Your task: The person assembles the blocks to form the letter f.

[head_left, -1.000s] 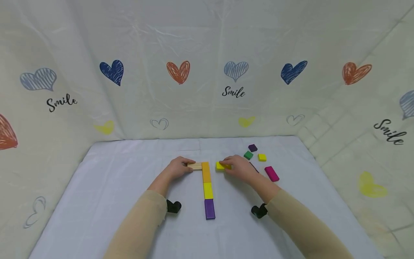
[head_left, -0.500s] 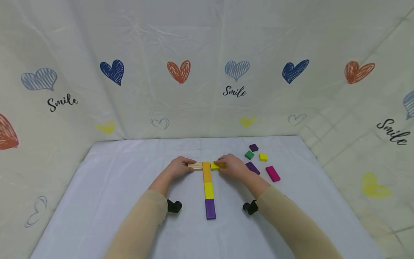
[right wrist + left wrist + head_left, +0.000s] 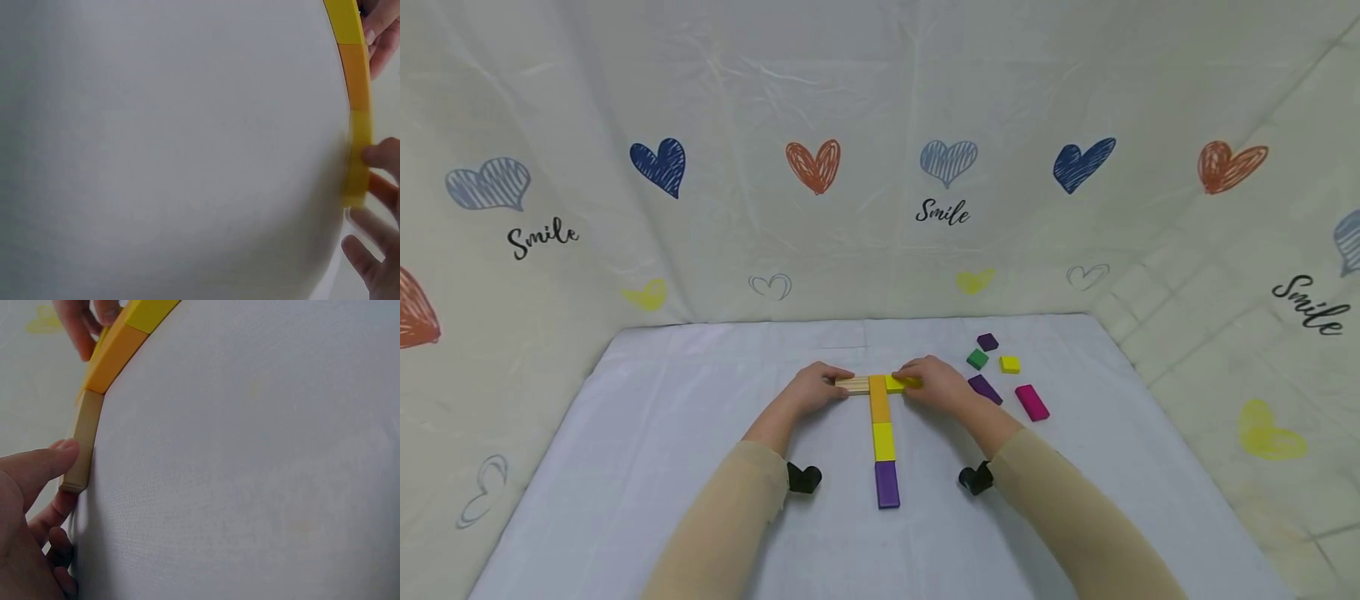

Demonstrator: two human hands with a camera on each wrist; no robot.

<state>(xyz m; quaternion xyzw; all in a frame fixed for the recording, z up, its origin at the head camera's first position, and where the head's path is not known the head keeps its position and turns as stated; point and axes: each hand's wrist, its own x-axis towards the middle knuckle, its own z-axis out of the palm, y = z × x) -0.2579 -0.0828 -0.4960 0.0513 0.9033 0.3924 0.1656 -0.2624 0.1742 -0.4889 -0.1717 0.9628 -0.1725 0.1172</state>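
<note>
In the head view, an orange block (image 3: 879,400), a yellow block (image 3: 883,442) and a purple block (image 3: 887,485) lie end to end in a column on the white cloth. My left hand (image 3: 809,388) pinches a plain wooden block (image 3: 856,386), whose end meets the left side of the orange one at its far end. Opposite it, a second yellow block (image 3: 893,384) is pinched by my right hand (image 3: 936,384) and sits right at the orange block's right side. The right wrist view shows thumb and finger on this yellow block (image 3: 359,178).
Loose blocks lie right of my right hand: a small dark purple one (image 3: 987,342), a green one (image 3: 977,359), a small yellow one (image 3: 1010,364), a longer purple one (image 3: 985,389) and a pink one (image 3: 1032,402). Behind the table hangs a heart-printed backdrop (image 3: 865,242).
My right hand has slid left with the yellow block, closing the gap to the orange block. The longer purple block on the right has come into fuller view. My left hand stays put.
</note>
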